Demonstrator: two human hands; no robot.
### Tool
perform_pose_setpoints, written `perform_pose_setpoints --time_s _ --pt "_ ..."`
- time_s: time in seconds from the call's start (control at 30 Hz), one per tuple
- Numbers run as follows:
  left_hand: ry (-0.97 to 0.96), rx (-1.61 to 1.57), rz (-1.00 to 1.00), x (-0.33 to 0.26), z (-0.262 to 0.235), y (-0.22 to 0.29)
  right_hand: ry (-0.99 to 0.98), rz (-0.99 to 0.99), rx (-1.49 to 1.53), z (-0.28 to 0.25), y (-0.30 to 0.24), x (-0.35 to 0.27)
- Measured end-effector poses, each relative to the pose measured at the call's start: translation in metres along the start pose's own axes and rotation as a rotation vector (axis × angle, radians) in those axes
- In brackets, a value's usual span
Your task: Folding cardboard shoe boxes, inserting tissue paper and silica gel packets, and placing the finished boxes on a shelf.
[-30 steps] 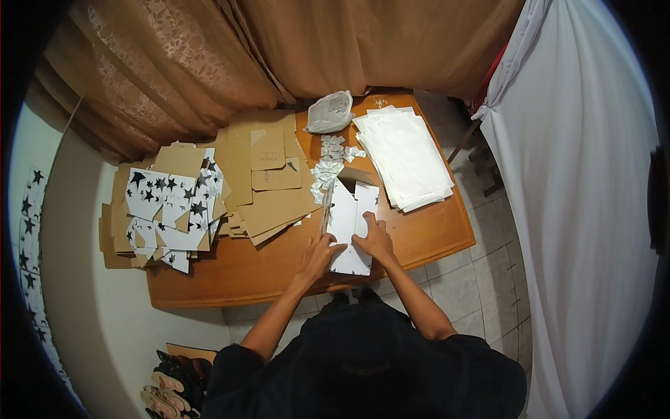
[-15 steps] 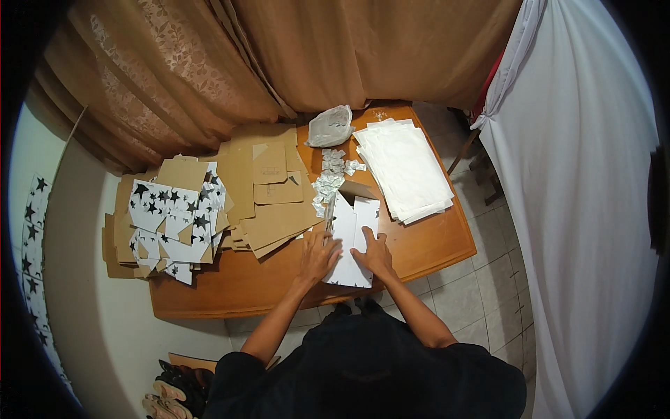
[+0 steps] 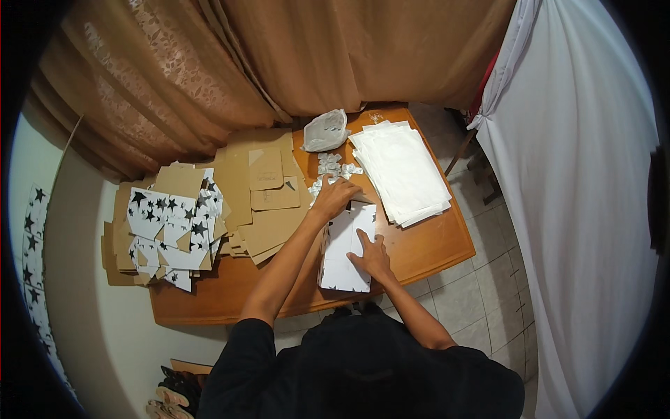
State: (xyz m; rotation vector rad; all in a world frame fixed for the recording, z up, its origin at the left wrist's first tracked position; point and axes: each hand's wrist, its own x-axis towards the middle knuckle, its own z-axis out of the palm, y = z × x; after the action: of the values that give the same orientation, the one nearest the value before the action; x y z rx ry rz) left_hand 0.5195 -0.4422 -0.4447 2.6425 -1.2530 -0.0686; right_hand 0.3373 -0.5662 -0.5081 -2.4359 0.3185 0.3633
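Looking down, I see the right hand (image 3: 373, 257) lying flat on a white sheet (image 3: 347, 246) with small dark stars, fingers spread a little apart; the sheet sits on the wooden table (image 3: 433, 248), near its front edge; the left hand (image 3: 336, 197) reaches past the sheet's top edge to a small pile of paper scraps (image 3: 329, 167); I cannot tell if its fingers pinch anything; brown cardboard pieces (image 3: 269, 202) lie to the left; a stack of white paper (image 3: 401, 171) lies to the right.
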Motion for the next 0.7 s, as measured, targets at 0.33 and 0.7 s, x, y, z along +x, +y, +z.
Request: perform_pose_setpoints --time_s 0.33,0.7 --pt "-0.007 0.040 0.229 -0.029 0.031 -0.011 0.071 -0.045 0.060 -0.002 0.004 0.029" --pt "-0.061 0.026 0.209 -0.066 0.065 -0.029 0.013 -0.022 0.041 -0.004 -0.005 0.031"
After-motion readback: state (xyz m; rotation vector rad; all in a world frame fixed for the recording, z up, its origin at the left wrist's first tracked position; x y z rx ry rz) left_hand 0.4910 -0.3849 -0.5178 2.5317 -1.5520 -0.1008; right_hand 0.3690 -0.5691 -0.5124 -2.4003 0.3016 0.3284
